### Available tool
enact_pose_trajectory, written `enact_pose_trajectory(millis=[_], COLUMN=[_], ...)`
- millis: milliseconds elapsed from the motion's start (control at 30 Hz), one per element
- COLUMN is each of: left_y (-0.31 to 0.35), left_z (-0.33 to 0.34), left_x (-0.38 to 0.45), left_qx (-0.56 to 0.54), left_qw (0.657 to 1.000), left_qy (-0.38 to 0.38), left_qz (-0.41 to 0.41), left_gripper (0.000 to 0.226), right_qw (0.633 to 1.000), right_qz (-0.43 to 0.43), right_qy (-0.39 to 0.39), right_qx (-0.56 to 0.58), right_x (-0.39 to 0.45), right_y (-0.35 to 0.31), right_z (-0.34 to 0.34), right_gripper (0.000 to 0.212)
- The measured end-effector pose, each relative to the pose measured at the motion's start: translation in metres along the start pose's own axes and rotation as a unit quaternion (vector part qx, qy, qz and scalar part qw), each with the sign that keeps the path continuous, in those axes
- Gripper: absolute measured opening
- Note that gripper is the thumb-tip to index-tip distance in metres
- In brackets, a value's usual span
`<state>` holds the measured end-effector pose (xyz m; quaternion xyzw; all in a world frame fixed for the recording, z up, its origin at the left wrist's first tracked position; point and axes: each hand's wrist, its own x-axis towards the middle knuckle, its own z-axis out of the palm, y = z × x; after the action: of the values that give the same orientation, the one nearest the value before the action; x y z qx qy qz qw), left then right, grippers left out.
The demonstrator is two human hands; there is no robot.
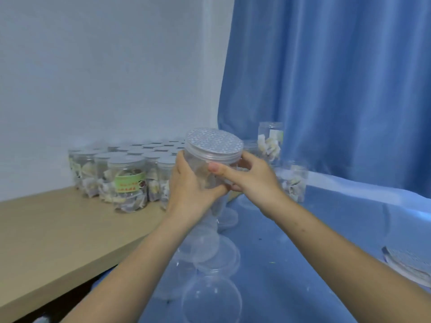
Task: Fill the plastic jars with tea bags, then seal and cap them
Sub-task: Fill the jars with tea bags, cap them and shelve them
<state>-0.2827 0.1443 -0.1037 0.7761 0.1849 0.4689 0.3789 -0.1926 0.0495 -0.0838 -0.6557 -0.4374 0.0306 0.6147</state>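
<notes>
I hold a clear plastic jar (211, 159) up in front of me with both hands. A silver seal (214, 140) lies across its mouth and no cap is on it. My left hand (190, 185) grips the jar's left side and bottom. My right hand (250, 176) grips its right side, thumb across the front. The jar's contents are hidden by my fingers. Several clear caps (211, 259) lie on the blue surface below my hands.
Several capped jars with tea bags (127, 176) stand grouped on the wooden shelf (53, 227) at left. Two uncapped filled jars (270, 142) (295, 183) stand at right by the blue curtain (338, 89). A stack of silver seals (407, 264) lies at the right edge.
</notes>
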Motion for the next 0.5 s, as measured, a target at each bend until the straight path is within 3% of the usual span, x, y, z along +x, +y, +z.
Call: enact_pose_trajectory(millis=[67,233,333,500], left_y=[-0.021,-0.075,-0.106,-0.143], left_z=[-0.03,-0.077,-0.088,-0.087], left_x=[0.005,0.019,0.029,0.039], left_qx=[0.041,0.133,0.166,0.087], left_qw=[0.999,0.982,0.974,0.986], left_qy=[0.03,0.068,0.074,0.059], left_qz=[-0.007,-0.117,-0.135,-0.128], left_gripper=[0.111,0.118,0.113,0.113], right_qw=[1.0,0.996,0.994,0.993], right_qz=[-0.005,0.017,0.022,0.038], right_qy=[-0.029,-0.093,-0.108,-0.109], right_qx=[0.01,0.008,-0.006,-0.021], right_x=[0.009,0.036,0.047,0.063], right_y=[0.001,0.017,0.035,0.06], right_z=[0.033,0.11,0.138,0.164], right_gripper=[0.062,0.065,0.055,0.046])
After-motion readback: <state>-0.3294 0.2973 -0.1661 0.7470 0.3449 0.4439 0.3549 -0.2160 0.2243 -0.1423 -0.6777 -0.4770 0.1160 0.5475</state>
